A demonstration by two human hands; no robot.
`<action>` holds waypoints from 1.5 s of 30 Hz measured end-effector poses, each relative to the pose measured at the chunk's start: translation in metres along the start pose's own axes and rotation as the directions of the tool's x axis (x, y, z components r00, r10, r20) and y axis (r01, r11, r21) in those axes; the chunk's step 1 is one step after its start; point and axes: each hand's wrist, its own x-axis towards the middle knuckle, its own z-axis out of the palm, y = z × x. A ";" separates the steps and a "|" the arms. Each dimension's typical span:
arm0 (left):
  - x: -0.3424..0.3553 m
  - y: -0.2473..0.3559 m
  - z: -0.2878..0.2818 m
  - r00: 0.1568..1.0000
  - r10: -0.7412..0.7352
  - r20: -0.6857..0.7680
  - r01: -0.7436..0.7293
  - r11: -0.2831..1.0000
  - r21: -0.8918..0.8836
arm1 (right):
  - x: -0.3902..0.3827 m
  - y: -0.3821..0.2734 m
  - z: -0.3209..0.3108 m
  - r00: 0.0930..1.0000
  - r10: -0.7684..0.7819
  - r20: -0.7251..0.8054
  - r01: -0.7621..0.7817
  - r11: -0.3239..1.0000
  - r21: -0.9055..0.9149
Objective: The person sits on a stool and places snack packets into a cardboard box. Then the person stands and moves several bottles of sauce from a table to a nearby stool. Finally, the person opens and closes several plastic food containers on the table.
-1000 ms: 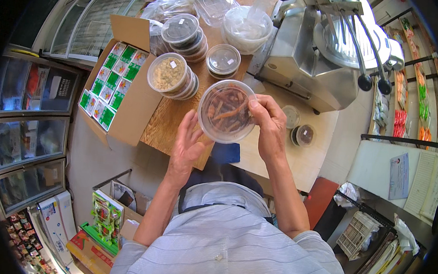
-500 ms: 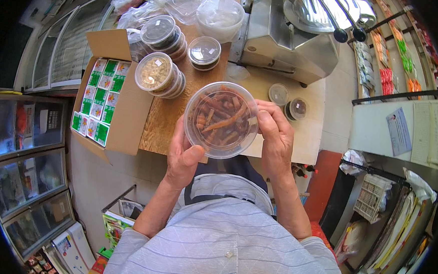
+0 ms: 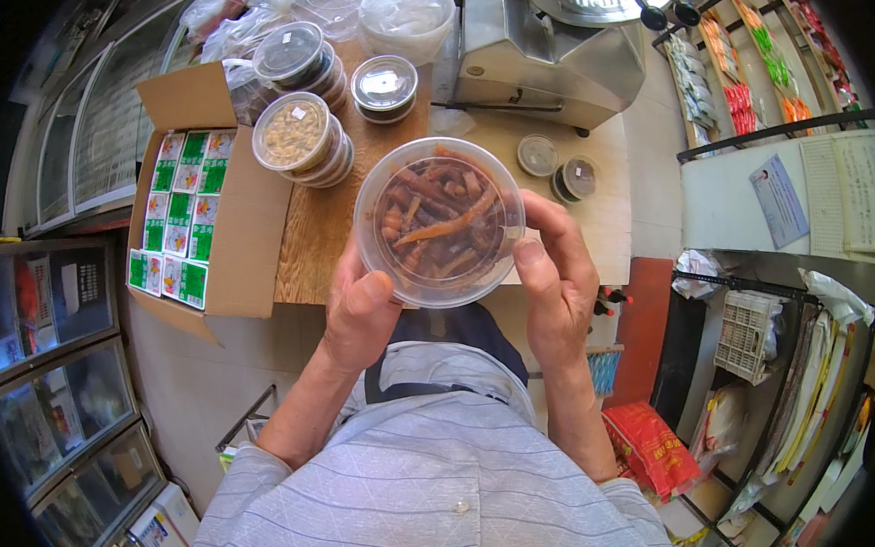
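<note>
Between my two hands is a round clear plastic tub (image 3: 440,224) with a transparent lid. Through the lid show reddish-brown strips of food, perhaps pickles, and one longer orange-brown piece. My left hand (image 3: 360,309) grips the tub's lower left side, thumb up against the rim. On the right side, my right hand (image 3: 558,276) has its thumb and fingers at the lid's edge. The tub is held up over the near edge of the wooden table (image 3: 309,251). Beyond it stand a stack of tubs with pale food (image 3: 294,132), a stack with dark contents (image 3: 289,54) and a dark-filled tub (image 3: 384,85).
An open cardboard box (image 3: 245,232) of green-and-white packets sits at the left. A metal machine (image 3: 545,70) stands at the back right, with two small lidded cups (image 3: 576,178) before it. Shelving (image 3: 772,284) lines the right; a red bag (image 3: 650,447) lies low there.
The lid's small pale label has turned out of plain sight at the right. My right thumb and fingers have shifted at the rim. The surroundings have slid left as the view turned.
</note>
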 end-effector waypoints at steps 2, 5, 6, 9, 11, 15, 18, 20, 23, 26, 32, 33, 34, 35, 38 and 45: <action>0.001 0.002 0.003 1.000 -0.004 0.002 0.004 1.000 0.001 | -0.004 0.001 0.001 0.999 -0.023 -0.026 0.023 1.000 -0.006; 0.002 0.004 0.008 1.000 -0.019 0.016 0.019 1.000 -0.003 | -0.008 0.002 -0.002 0.996 -0.087 -0.024 0.084 0.991 -0.104; 0.003 0.005 0.009 0.999 -0.024 0.023 0.025 1.000 -0.005 | -0.008 0.002 -0.003 0.991 -0.130 -0.013 0.127 0.983 -0.130; 0.004 0.005 0.011 0.998 -0.041 0.037 0.041 0.999 0.006 | -0.005 0.002 -0.007 0.974 -0.224 0.037 0.227 0.955 -0.193; 0.005 0.003 0.011 0.998 -0.049 0.039 0.048 0.999 0.011 | -0.002 0.001 -0.010 0.964 -0.253 0.086 0.266 0.941 -0.210; 0.009 0.001 0.008 0.997 -0.034 0.066 0.031 0.999 0.041 | -0.004 0.003 -0.012 0.962 -0.252 0.104 0.269 0.939 -0.215; 0.012 0.002 0.006 0.999 -0.030 0.043 0.028 0.999 0.040 | -0.002 0.002 -0.011 0.966 -0.233 0.116 0.254 0.940 -0.228; 0.013 0.002 0.004 0.998 -0.024 0.062 0.022 0.999 0.028 | -0.003 0.002 -0.010 0.971 -0.214 0.112 0.234 0.946 -0.225; 0.014 0.004 0.003 0.997 -0.018 0.079 0.016 1.000 0.021 | -0.004 0.001 -0.008 0.970 -0.221 0.101 0.240 0.939 -0.246; 0.014 0.004 0.000 0.996 -0.015 0.092 0.014 1.000 0.006 | -0.005 -0.001 -0.006 0.965 -0.236 0.110 0.257 0.937 -0.239; 0.016 0.005 -0.004 0.990 -0.035 0.136 0.038 0.999 -0.020 | -0.008 -0.003 0.000 0.966 -0.240 0.097 0.258 0.927 -0.273; 0.016 0.004 -0.005 0.990 -0.035 0.140 0.040 0.999 -0.028 | -0.008 -0.003 0.001 0.967 -0.232 0.101 0.251 0.929 -0.273; 0.016 0.004 -0.005 0.990 -0.036 0.136 0.042 0.998 -0.038 | -0.008 -0.004 0.001 0.969 -0.224 0.105 0.244 0.931 -0.272; 0.016 0.003 -0.006 0.990 -0.038 0.132 0.044 0.998 -0.047 | -0.007 -0.004 0.000 0.970 -0.215 0.109 0.238 0.932 -0.272; 0.015 0.000 -0.008 0.992 -0.038 0.124 0.045 0.997 -0.055 | -0.008 -0.005 -0.001 0.971 -0.204 0.122 0.233 0.922 -0.310; 0.016 -0.002 -0.014 0.990 -0.054 0.127 0.056 0.998 -0.013 | -0.008 0.000 0.002 0.964 -0.237 0.120 0.265 0.869 -0.418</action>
